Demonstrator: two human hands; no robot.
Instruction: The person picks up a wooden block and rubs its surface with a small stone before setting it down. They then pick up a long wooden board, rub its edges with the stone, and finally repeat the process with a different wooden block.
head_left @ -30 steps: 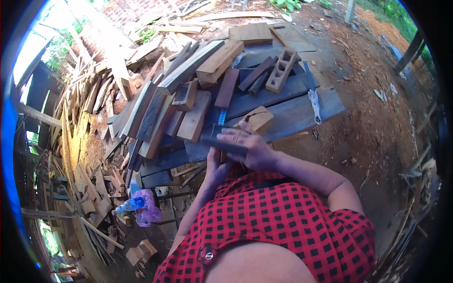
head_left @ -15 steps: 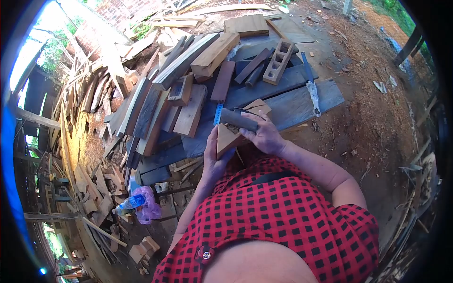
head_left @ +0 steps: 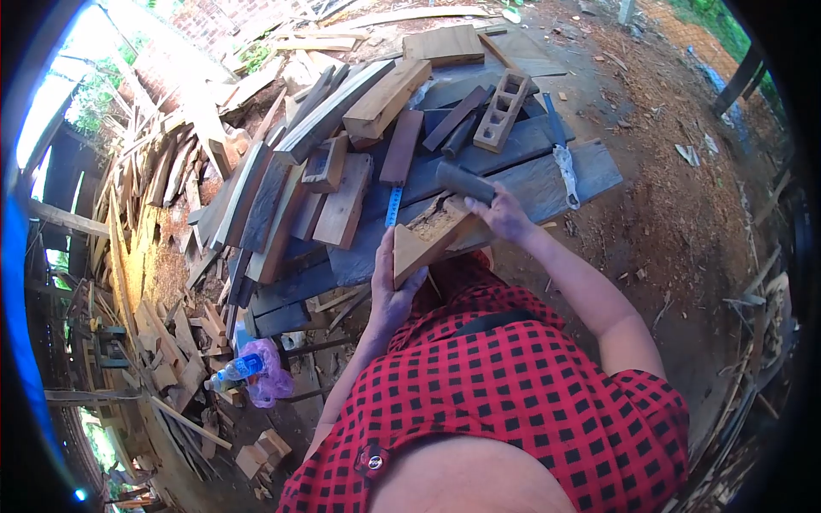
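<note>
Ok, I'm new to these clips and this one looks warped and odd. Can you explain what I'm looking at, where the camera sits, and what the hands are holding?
There is no machine here: a person works with bare hands. The single camera sits on their head and looks down, so the red checked shirt fills the bottom and the wide lens bends the edges.

The left hand grips a pale wedge-shaped wood block propped against the dark plank bench. The right hand holds a dark cylindrical tool just above the block; what kind of tool it is I cannot tell.

On the bench lie stacked offcuts, a block with square holes and a blue tape measure. A plastic bottle lies on the ground among the scrap.
</note>
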